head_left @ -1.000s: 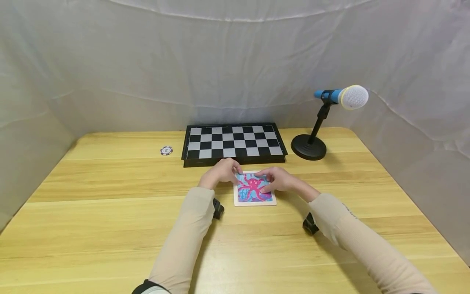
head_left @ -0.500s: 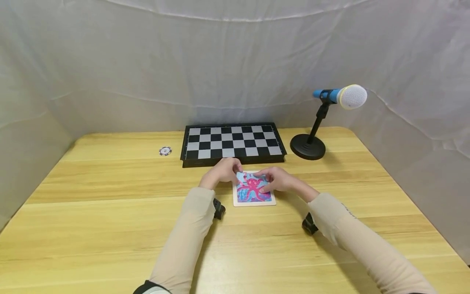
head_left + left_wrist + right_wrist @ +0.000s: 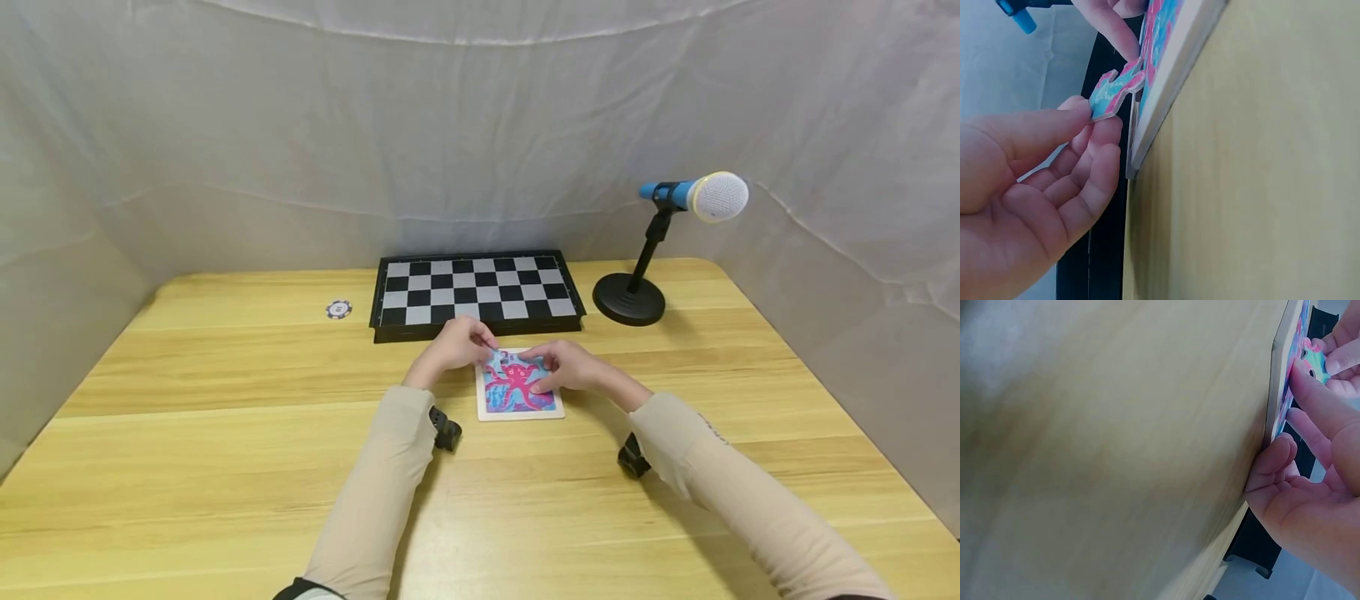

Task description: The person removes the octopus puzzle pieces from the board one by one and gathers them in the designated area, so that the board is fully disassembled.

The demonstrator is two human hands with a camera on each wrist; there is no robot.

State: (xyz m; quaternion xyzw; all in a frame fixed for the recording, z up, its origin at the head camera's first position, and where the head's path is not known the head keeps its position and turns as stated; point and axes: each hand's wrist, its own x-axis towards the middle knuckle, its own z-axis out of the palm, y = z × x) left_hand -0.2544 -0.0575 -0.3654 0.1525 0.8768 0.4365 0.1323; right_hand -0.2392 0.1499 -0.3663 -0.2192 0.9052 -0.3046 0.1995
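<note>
A square jigsaw puzzle [image 3: 517, 402] with a pink octopus on blue and a pale frame lies flat on the table. My left hand [image 3: 453, 344] is at its upper left corner. Between thumb and index finger it pinches a pink and blue puzzle piece [image 3: 1110, 94], tilted up from the board in the left wrist view. My right hand [image 3: 573, 367] rests at the puzzle's right side. In the right wrist view its thumb [image 3: 1310, 387] lies straight on the picture, and its lower fingers [image 3: 1274, 462] bend beside the board's edge.
Behind the puzzle lies a black and white chessboard [image 3: 480, 292], close to my left hand. A poker chip [image 3: 339, 310] sits left of it. At the back right, a blue microphone [image 3: 693, 197] is on a round-based stand [image 3: 630, 300]. Grey cloth [image 3: 300, 150] hangs around the wooden table [image 3: 225, 467].
My left hand has shifted slightly up and back from the puzzle's corner, lifting the piece at an angle. My right hand stays in place on the puzzle.
</note>
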